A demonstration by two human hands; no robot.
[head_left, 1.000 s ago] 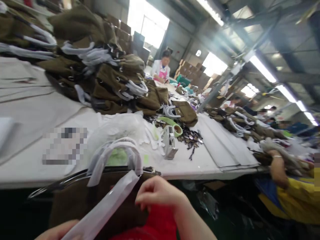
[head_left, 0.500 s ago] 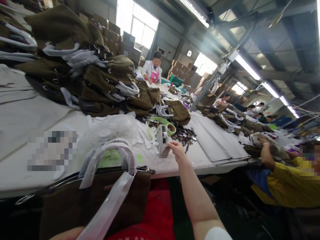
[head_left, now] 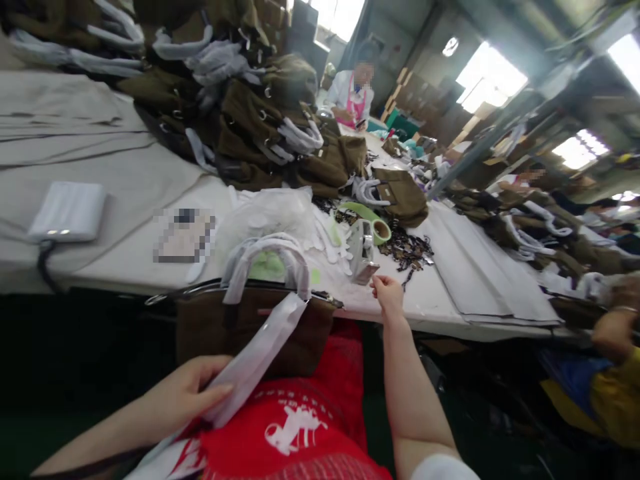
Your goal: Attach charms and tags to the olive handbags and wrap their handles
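A dark brown handbag leans against the table edge in front of me. White wrapping covers its upright handles. My left hand grips the lower end of a long white wrapping strip, which slants from a handle toward my lap. Beside the front corner of a tape dispenser, my right hand is closed in a pinch. Whatever lies between those fingertips is too small to make out. A pale green roll of tape sits just behind the dispenser.
Brown bags are heaped at the back left. Thin white sheets and dark tags with cords lie around the dispenser. A blurred phone-like object and a white box rest leftward. Co-workers sit across and right.
The view has tilted down and turned left, so more of my left hand and the red apron shows. My right hand has drawn slightly away from the dispenser, fingers still pinched.
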